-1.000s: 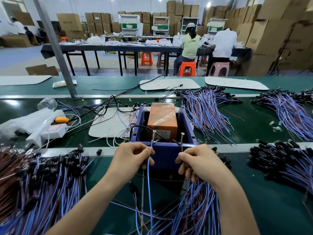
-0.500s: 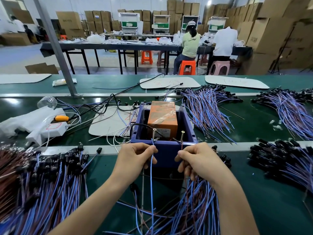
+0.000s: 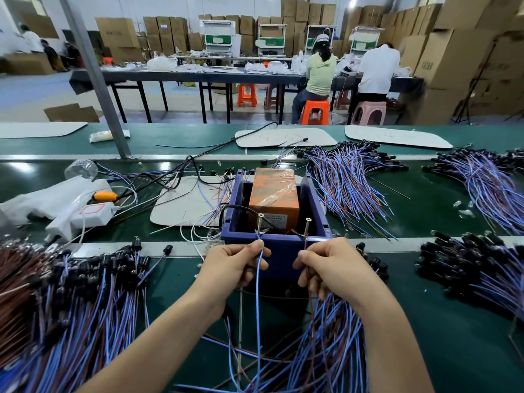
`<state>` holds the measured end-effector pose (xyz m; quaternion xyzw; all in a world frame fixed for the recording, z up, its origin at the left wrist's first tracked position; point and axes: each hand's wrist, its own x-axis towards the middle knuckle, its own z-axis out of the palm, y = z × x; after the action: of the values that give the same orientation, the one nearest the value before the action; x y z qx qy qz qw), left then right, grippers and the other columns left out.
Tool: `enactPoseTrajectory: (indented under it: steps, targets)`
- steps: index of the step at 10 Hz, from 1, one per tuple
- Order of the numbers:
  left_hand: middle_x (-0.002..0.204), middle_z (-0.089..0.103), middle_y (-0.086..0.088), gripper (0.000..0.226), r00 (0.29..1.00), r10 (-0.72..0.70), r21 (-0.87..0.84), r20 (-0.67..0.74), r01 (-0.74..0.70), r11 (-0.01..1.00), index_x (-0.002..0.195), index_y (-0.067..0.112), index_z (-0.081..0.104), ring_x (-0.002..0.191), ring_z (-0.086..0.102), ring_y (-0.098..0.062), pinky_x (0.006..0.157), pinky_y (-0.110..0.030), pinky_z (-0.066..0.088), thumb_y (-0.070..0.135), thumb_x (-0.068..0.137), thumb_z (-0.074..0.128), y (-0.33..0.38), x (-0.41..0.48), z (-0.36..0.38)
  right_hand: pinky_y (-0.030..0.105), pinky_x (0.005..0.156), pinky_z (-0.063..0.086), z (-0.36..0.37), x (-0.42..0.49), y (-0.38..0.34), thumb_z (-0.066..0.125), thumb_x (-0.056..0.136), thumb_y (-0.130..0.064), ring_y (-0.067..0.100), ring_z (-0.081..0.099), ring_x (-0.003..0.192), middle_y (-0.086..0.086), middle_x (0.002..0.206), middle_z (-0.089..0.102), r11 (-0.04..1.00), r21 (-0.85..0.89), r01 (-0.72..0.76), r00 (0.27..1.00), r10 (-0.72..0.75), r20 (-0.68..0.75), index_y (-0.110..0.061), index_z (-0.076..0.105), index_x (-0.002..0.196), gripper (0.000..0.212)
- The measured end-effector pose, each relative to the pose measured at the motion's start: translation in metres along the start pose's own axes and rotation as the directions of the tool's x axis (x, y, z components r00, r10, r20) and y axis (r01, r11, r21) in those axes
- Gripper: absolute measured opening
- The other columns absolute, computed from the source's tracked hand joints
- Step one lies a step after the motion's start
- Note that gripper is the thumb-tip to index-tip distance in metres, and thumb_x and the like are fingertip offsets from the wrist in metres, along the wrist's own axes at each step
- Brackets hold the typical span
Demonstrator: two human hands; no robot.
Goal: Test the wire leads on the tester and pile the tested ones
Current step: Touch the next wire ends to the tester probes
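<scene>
The tester is a blue box (image 3: pixel 276 246) with an orange block (image 3: pixel 274 194) inside and two upright screws, the left screw (image 3: pixel 259 222) and the right screw (image 3: pixel 306 226), at its near rim. My left hand (image 3: pixel 235 268) pinches a blue wire (image 3: pixel 258 302) whose tip touches the left screw. My right hand (image 3: pixel 331 268) pinches a brown wire (image 3: pixel 305 245) up against the right screw and also grips a bundle of blue and brown leads (image 3: pixel 329 344) that hangs below it.
A big pile of leads with black caps (image 3: pixel 71 296) lies at the left. More piles lie at the right (image 3: pixel 476 268), behind the box (image 3: pixel 348 180) and at the far right (image 3: pixel 487 180). A white power strip (image 3: pixel 88 214) and cables sit at the left. People sit at a far table.
Both hands have stayed at the box's near rim, holding the wire ends at the two screws; they shifted only slightly.
</scene>
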<state>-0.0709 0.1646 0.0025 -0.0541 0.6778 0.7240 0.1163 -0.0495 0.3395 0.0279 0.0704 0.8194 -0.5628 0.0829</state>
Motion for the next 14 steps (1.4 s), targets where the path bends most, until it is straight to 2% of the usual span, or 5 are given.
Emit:
enactPoseTrajectory:
  steps: [7,10,12,13,14]
  targets:
    - [0.065,0.069,-0.002,0.027,0.999,-0.021,-0.025,0.043,0.022,0.999,0.072,0.012,0.076,0.044,0.046,-0.006,0.049,-0.018,0.04,0.032,0.085,0.064,-0.001,0.0,-0.003,0.02,0.039,0.041,0.001,0.0,0.0,0.049,0.098,-0.01,0.011,0.051,0.041,0.006,0.053,0.064,1.0,0.029,-0.012,1.0,0.012,0.007,0.0,0.067,0.078,0.029]
    - [0.068,0.066,-0.002,0.017,0.915,0.04,-0.001,0.402,-0.043,0.999,0.088,0.015,0.077,0.051,0.048,-0.006,0.05,-0.016,0.042,0.024,0.075,0.071,0.016,-0.016,-0.004,0.019,0.043,0.046,-0.002,-0.022,-0.024,0.056,0.094,-0.011,0.015,0.056,0.045,0.013,0.062,0.06,0.912,0.379,0.156,0.973,-0.208,0.1,-0.002,0.072,0.078,0.024]
    - [0.063,0.063,-0.002,0.014,0.833,0.079,-0.045,0.548,-0.065,0.997,0.084,0.016,0.078,0.047,0.048,-0.007,0.046,-0.016,0.041,0.015,0.077,0.066,0.028,-0.033,-0.004,0.021,0.051,0.043,0.01,-0.035,-0.04,0.071,0.081,-0.027,0.009,0.044,0.049,-0.009,0.051,0.054,0.877,0.262,0.403,0.915,-0.381,-0.131,-0.025,0.078,0.086,0.009]
    - [0.059,0.063,-0.001,0.004,0.832,0.177,-0.139,0.525,-0.121,0.983,0.073,0.018,0.076,0.042,0.052,-0.005,0.041,-0.015,0.044,0.017,0.069,0.076,0.041,-0.039,-0.012,0.011,0.046,0.036,0.015,-0.038,-0.044,0.068,0.067,-0.051,0.002,0.046,0.045,-0.012,0.063,0.058,0.863,0.297,0.409,0.912,-0.4,-0.091,-0.03,0.071,0.104,0.043]
    - [0.063,0.065,0.0,0.02,0.856,0.375,-0.347,0.356,-0.251,0.904,0.074,0.018,0.075,0.049,0.059,-0.003,0.044,-0.011,0.048,0.027,0.061,0.086,0.052,-0.036,-0.031,0.012,0.037,0.033,0.013,-0.046,-0.046,0.071,0.076,-0.054,0.006,0.05,0.038,-0.005,0.081,0.071,0.936,0.197,0.291,0.908,-0.335,0.253,-0.029,0.057,0.125,0.056]
